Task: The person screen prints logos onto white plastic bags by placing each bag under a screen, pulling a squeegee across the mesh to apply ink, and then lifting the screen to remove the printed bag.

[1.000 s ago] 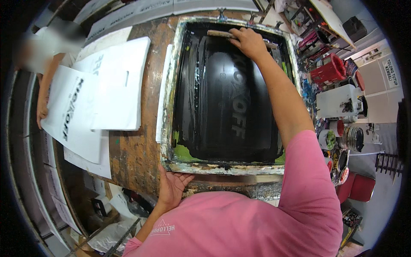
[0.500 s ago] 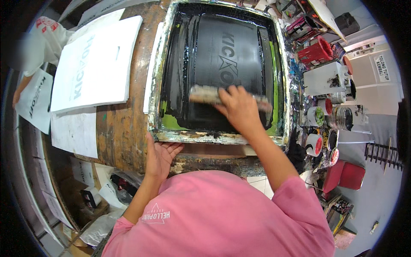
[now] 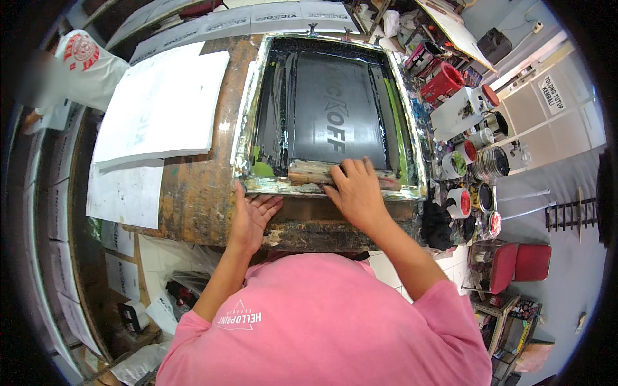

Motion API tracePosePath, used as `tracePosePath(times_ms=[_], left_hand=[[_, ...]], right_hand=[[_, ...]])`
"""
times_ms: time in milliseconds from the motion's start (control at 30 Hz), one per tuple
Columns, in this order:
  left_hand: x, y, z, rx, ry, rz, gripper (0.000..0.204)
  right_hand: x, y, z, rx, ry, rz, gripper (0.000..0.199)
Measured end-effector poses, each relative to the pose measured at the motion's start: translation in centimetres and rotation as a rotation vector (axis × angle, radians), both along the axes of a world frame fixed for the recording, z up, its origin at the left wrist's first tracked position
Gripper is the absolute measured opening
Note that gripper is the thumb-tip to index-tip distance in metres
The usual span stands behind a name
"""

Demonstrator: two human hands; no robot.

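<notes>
A screen printing frame (image 3: 243, 138) with paint-crusted edges lies on the wooden worktable. Its mesh (image 3: 331, 83) is coated with black ink, and dark lettering shows through; green strips border it at the sides. My right hand (image 3: 357, 193) grips a wooden squeegee (image 3: 309, 172) laid crosswise at the near end of the mesh. The squeegee's lower edge cannot be seen. My left hand (image 3: 252, 215) is at the near left corner of the frame, palm up with fingers apart, touching its edge from below.
A stack of white printed sheets (image 3: 174, 109) lies left on the worktable (image 3: 187, 199). Paint cans and tubs (image 3: 458, 164) crowd the right side. Another person (image 3: 90, 71) stands at the far left. Printed sheets (image 3: 277, 18) lie on a rack beyond the table. A red chair (image 3: 515, 267) stands right.
My right hand has drawn the squeegee toward me to the near end of the mesh. My left hand stays at the frame corner. The view has tilted, showing more beyond the table.
</notes>
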State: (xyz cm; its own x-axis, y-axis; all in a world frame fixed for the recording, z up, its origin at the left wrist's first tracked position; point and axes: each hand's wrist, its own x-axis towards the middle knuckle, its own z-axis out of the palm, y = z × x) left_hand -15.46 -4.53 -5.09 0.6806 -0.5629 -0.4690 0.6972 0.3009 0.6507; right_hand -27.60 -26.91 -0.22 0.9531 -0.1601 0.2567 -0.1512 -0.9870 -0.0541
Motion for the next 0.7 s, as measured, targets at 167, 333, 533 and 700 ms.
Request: tracePosePath(times_ms=[167, 333, 533, 700], left_hand=[[0.5, 1.1, 4.5, -0.328, -0.274, 0.001, 0.064], [4.2, -2.0, 7.0, -0.088, -1.115, -0.094, 0.084], [3.7, -3.9, -1.3, 1.403, -1.714, -0.371, 0.102], [3.5, -4.9, -0.1, 1.352, -1.625, -0.521, 0.115]], right_hand=[[1.5, 1.1, 7.0, -0.092, -0.271, -0.129, 0.041], [5.9, -3.0, 14.7, -0.255, -0.478, -0.077, 0.032], [9.2, -6.0, 20.1, -0.319, -0.517, -0.034, 0.035], [11.2, -5.9, 24.1, -0.213, -0.548, -0.041, 0.037]])
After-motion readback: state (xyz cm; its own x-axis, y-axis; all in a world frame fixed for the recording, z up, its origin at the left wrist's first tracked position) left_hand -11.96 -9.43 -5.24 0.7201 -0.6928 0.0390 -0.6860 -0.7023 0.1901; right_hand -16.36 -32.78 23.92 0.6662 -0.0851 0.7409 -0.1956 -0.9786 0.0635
